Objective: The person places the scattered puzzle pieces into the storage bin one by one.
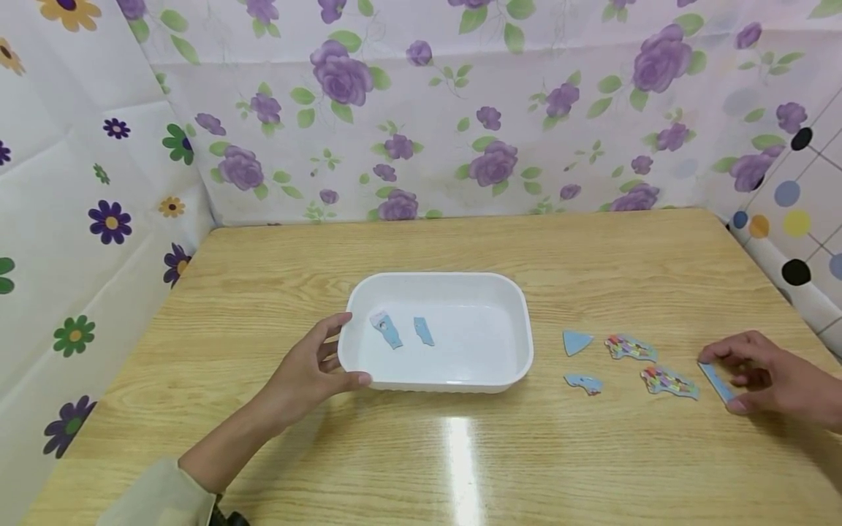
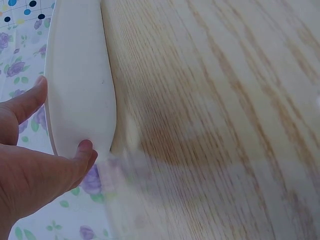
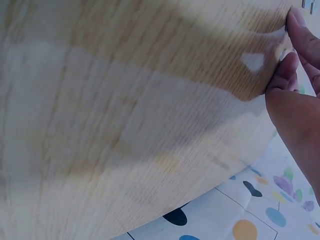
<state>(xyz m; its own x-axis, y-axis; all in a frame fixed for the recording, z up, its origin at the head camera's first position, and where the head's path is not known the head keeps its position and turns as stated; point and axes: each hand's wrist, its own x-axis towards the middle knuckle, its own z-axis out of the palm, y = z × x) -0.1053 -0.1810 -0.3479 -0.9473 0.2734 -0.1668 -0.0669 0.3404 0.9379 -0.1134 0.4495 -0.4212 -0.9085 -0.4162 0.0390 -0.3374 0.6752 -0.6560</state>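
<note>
My left hand [image 1: 313,371] grips the left end of a white plastic basin [image 1: 520,321], thumb at the near left corner and fingers along the side wall. In the left wrist view that hand [image 2: 45,155] lies against the outer wall of the basin [image 2: 80,85]. Two light-blue puzzle pieces, one with a small printed figure [image 1: 387,330] and a narrower piece [image 1: 424,331], lie inside on the left. At the far right, my right hand [image 1: 772,376] pinches a straight-edged blue puzzle piece [image 1: 717,383] between thumb and fingers; the right wrist view mostly hides this piece.
Between basin and right hand lie a blue triangular piece [image 1: 577,342], a small blue curved piece [image 1: 584,383] and two multicoloured pieces, one farther back [image 1: 630,348] and one nearer [image 1: 669,382]. All rest on the wooden table [image 1: 296,256], with flowered sheets [image 1: 421,109] behind it.
</note>
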